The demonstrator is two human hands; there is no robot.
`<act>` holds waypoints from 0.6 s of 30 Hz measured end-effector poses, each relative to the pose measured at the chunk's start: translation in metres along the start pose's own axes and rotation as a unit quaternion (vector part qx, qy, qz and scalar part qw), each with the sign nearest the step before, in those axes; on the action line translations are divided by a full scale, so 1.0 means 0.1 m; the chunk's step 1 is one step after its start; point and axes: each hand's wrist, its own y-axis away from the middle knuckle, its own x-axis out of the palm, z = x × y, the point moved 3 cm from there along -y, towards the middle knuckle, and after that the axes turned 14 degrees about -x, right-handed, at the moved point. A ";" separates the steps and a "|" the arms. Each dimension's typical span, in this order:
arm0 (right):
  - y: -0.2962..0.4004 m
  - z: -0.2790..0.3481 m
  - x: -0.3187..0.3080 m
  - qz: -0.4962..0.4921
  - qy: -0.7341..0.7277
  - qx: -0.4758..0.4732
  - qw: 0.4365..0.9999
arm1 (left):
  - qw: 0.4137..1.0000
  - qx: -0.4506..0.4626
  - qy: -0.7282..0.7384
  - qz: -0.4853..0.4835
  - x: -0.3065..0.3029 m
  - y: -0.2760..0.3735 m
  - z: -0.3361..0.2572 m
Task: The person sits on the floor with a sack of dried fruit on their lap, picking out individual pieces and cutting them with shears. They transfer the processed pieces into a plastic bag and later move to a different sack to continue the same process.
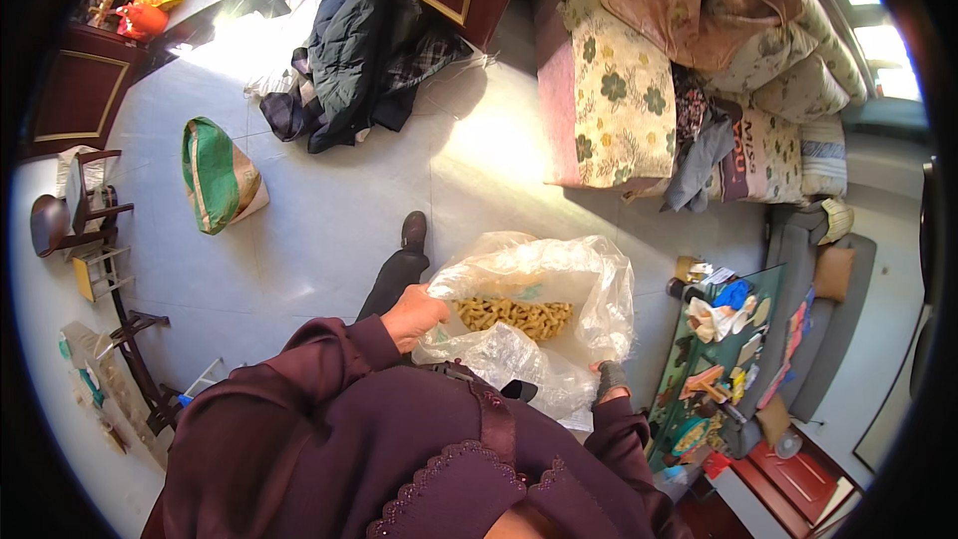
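A large clear plastic bag (614, 269) hangs with its mouth spread wide in front of my body. Inside lie many small yellowish-brown pieces (516, 317), perhaps peanuts in their shells. My left hand (420, 317) grips the bag's rim at its left side. At the right side, my right hand (612, 382), with a dark grey covering about the wrist or palm, holds the rim; its fingers are partly hidden by the plastic.
A green and white sack (217, 176) stands on the tiled floor at left. Jackets (348, 60) lie piled ahead. A flower-patterned bed (614, 112) is at upper right, a cluttered glass table (685, 367) at right. One dark shoe (414, 232) shows beyond the bag.
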 end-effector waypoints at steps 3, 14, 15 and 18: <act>1.41 1.42 -0.03 0.053 -0.115 -0.027 0.992 | 0.997 0.014 0.063 0.040 -0.10 0.24 -0.43; 0.80 3.34 0.66 0.232 -0.009 -0.387 0.892 | 0.976 0.153 0.155 -0.026 -0.24 0.67 -1.24; 0.74 3.58 0.76 0.246 -0.028 -0.409 0.878 | 0.972 0.169 0.159 -0.039 -0.21 0.63 -1.25; 0.51 4.24 1.07 0.277 0.026 -0.359 0.891 | 0.947 0.229 0.222 -0.040 -0.10 0.51 -1.34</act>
